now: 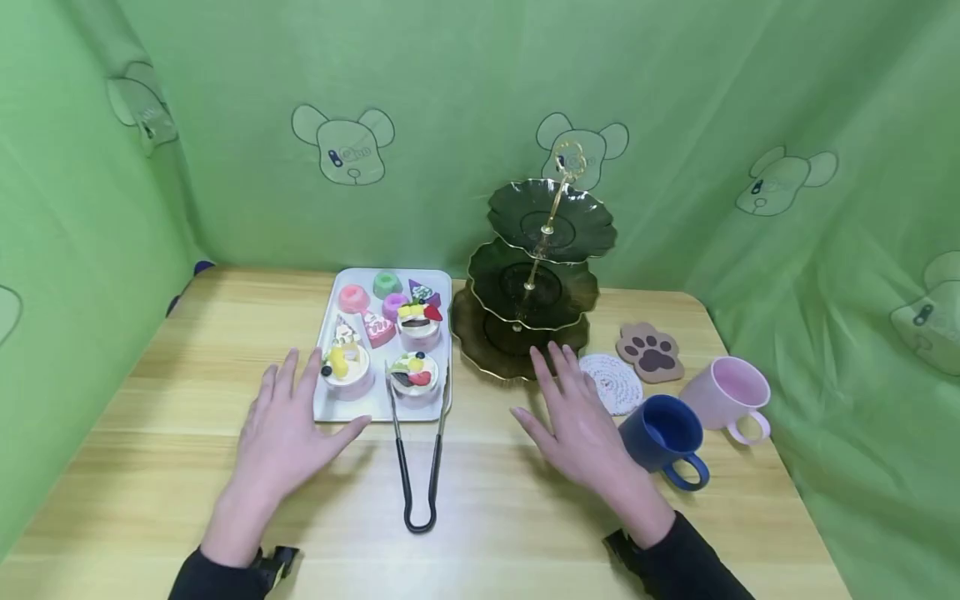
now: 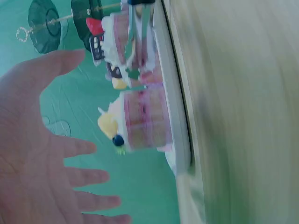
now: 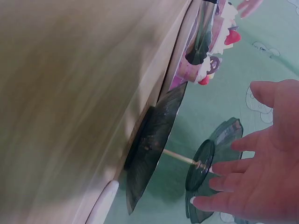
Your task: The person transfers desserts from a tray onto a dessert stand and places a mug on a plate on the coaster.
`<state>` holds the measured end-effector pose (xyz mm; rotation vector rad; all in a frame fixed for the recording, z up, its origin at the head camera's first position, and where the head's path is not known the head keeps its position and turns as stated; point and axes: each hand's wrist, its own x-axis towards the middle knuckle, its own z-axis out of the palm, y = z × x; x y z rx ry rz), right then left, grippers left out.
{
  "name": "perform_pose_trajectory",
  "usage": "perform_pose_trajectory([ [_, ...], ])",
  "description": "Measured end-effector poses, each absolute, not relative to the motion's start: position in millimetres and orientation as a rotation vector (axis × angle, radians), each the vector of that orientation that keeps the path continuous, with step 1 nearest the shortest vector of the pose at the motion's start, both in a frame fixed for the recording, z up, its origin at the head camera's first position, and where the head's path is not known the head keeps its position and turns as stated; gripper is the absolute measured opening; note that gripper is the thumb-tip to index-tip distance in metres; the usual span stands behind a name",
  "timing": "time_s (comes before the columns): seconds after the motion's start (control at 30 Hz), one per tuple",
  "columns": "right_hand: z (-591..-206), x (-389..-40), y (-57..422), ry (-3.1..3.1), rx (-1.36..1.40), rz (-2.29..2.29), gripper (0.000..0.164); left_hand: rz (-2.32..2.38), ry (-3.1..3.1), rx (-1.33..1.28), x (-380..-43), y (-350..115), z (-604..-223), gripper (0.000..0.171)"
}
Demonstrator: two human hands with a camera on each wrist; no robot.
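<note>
My left hand (image 1: 288,433) hovers with spread fingers by the front left corner of a white tray (image 1: 322,408), holding nothing. On the tray stand several dessert cups topped with fruit, among them a yellow-topped cup (image 1: 348,375) nearest that hand. Black-handled metal tongs (image 1: 405,483) lean on the tray's front edge, their tips beside another fruit cup (image 1: 415,379). My right hand (image 1: 577,425), fingers also spread and holding nothing, is over the table in front of a dark three-tier stand (image 1: 517,333) with gold rims. A blue mug (image 1: 652,442) is close to its right side.
Right of the stand lie a white woven coaster (image 1: 611,383) and a brown paw-print coaster (image 1: 651,354). A pink mug (image 1: 712,387) stands near the table's right edge. Small cake slices and ring-shaped sweets (image 1: 354,298) fill the tray's back. Green cloth (image 1: 450,100) hangs behind.
</note>
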<state>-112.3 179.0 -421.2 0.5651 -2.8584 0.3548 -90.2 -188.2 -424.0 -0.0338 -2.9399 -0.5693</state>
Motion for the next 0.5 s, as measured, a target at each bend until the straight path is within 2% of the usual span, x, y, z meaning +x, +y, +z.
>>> perform_pose_trajectory([
  [0.23, -425.7, -117.1, 165.9, -2.845, 0.635, 0.349, 0.078, -0.581, -3.076, 0.068, -91.6, -205.9, -431.2, 0.128],
  [0.5, -429.8, -122.1, 148.3, -2.855, 0.74, 0.335, 0.079, -0.604, -3.146, 0.101, -102.6, -221.4, -434.1, 0.135],
])
